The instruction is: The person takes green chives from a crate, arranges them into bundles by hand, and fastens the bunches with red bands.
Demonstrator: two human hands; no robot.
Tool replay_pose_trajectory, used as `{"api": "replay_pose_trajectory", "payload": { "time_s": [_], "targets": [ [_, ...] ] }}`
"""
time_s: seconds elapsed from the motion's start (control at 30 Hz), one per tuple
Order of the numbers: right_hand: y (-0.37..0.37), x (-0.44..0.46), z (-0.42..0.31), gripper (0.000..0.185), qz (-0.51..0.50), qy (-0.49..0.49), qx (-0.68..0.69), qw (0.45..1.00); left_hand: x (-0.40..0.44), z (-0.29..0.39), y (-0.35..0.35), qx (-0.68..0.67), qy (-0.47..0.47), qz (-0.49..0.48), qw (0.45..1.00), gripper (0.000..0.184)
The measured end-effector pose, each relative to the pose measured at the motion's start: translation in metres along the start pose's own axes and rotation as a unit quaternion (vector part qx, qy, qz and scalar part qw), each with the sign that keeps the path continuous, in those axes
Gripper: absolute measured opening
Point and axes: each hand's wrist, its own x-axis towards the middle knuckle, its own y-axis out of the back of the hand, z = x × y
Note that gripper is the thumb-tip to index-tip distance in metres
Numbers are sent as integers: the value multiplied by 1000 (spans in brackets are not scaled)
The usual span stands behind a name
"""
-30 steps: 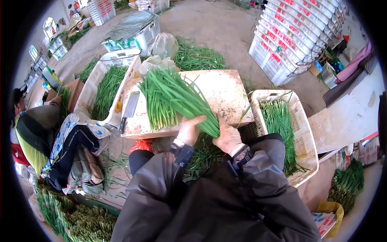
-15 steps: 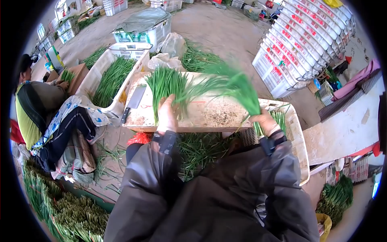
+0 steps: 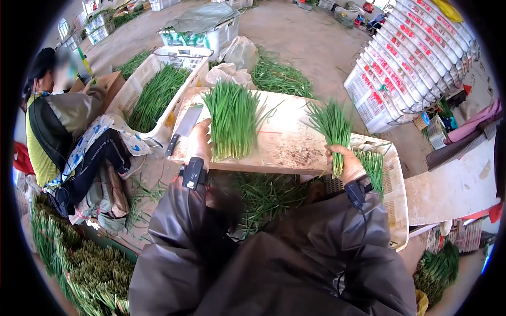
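On the wooden board (image 3: 287, 126) a thick pile of garlic chives (image 3: 232, 124) lies with its pale cut ends toward me. My left hand (image 3: 200, 139) rests along the pile's left side, fingers stretched out and partly hidden, without gripping the pile. A cleaver (image 3: 188, 122) with a black handle lies just left of that hand. In my right hand (image 3: 346, 162), fingers wrap round the lower stems of a smaller bunch of garlic chives (image 3: 333, 126), held upright at the board's right end, leaves fanned at the top.
At my right stands a white crate (image 3: 391, 195) with bundled chives (image 3: 371, 166). Another long crate (image 3: 118, 108) of chives is at left, beside a seated person (image 3: 63, 121). Stacked white crates (image 3: 406, 63) rise at back right. Loose greens (image 3: 269, 192) lie under the board.
My left hand has shifted from the pile's front to its left side. The bunch in my right hand, swung left and blurred before, now stands upright and apart from the pile.
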Motion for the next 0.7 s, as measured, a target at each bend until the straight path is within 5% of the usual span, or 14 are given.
{"api": "replay_pose_trajectory", "payload": {
  "time_s": [0.27, 0.33, 0.47, 0.53, 0.57, 0.6, 0.67, 0.7],
  "targets": [
    [-92, 70, -19, 20, -15, 99, -81, 992, 75, -55, 16, 47, -29, 97, 994, 54],
    [-125, 79, -19, 23, -11, 120, -98, 988, 64, -52, 8, 49, 35, 133, 989, 47],
    [-175, 114, 2, 25, -52, 128, -113, 984, 67, -64, 12, 150, -21, 102, 983, 40],
    [-205, 130, 26, 28, -70, 100, -98, 988, 64, -64, 9, 41, 13, 73, 996, 35],
    [-214, 138, 38, 32, -115, 58, -98, 987, 60, -63, 6, 31, 12, 57, 998, 29],
    [-221, 156, 63, 55, -135, 100, -150, 974, 59, -65, 2, 17, 10, 61, 998, 26],
    [-243, 142, 72, 69, -105, -6, -312, 944, 74, -80, 8, 8, 18, 72, 997, 27],
    [-246, 144, 87, 75, -81, 35, -360, 929, 75, -81, 9, -2, 15, 66, 998, 31]
  ]
}}
